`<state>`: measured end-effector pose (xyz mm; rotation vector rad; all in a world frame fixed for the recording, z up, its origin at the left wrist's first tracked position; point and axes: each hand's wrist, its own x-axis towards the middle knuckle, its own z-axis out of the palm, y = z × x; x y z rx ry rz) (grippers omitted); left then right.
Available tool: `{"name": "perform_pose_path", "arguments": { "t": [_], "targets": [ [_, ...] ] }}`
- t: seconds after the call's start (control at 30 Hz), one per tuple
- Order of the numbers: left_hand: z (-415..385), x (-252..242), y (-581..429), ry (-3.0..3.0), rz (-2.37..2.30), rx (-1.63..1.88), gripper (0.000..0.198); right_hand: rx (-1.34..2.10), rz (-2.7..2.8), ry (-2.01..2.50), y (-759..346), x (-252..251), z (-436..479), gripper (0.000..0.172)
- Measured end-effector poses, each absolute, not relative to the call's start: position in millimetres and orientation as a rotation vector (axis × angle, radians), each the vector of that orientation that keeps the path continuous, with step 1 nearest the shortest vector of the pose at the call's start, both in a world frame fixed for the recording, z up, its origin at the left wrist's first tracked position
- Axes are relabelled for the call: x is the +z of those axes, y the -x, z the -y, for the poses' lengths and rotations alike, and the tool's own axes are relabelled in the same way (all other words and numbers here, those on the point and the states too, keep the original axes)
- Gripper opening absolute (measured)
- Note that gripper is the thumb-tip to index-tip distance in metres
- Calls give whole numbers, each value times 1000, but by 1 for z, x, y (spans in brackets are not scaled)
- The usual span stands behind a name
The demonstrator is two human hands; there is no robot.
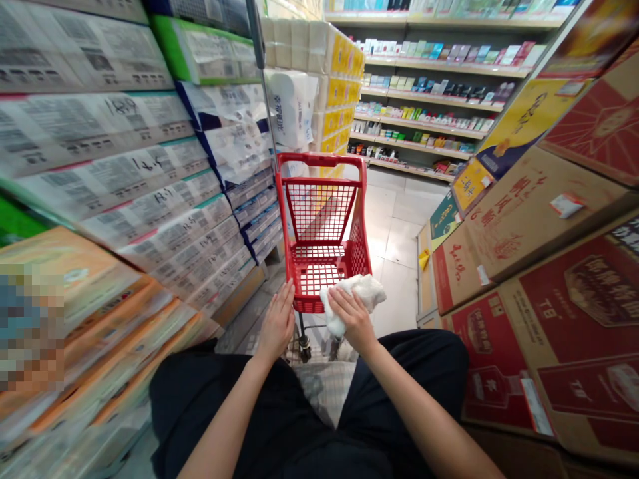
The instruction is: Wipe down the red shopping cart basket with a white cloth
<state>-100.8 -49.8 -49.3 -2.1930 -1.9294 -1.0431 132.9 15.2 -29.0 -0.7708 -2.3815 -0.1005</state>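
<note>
Two bare hands are on a small red cart [360, 247], which stands on the floor in front of the person's knees. The left hand [277, 320] lies on the near left corner of the cart. Its fingers are close together and nearly straight. I think it is there to stop the cart from rolling, since the cart has wheels [304, 349]. I cannot tell if the thumb grips under the edge.

The right hand [352, 315] is closed on a white cloth [372, 290] at the near right corner. The cloth is bunched up, maybe so it is thick and soft under the fingers. It hangs over the edge of the cart.

The legs [417, 356] are bent and wide apart, which likely brings the hands down low enough. The way is narrow, so packs [144, 159] are piled up high on the left and boxes [504, 219] on the right, perhaps to save room. Past the cart, shelves [424, 63] hold little things in rows, probably so people can see them.
</note>
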Motion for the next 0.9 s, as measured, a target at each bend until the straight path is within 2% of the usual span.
{"name": "perform_pose_path", "arguments": {
  "t": [0.13, 0.23, 0.43, 0.7, 0.9],
  "targets": [
    [48, -51, 100, 2187, 1922, -1064, 67, -157, 2304, 802, -194, -30, -40, 47],
    [48, -52, 100, 2182, 1916, -1086, 68, -136, 2232, 858, -201, -33, -39, 47],
    [48, -54, 98, 2160, 1920, -1101, 68, -49, 2152, 952, -132, -39, 0, 54],
    [52, -54, 106, 2226, 1899, -1051, 68, 26, 2275, 847, -40, -32, 15, 49],
    [49, -53, 103, 2186, 1894, -1039, 67, -86, 2328, 745, -114, -32, -6, 45]
  ]
}}
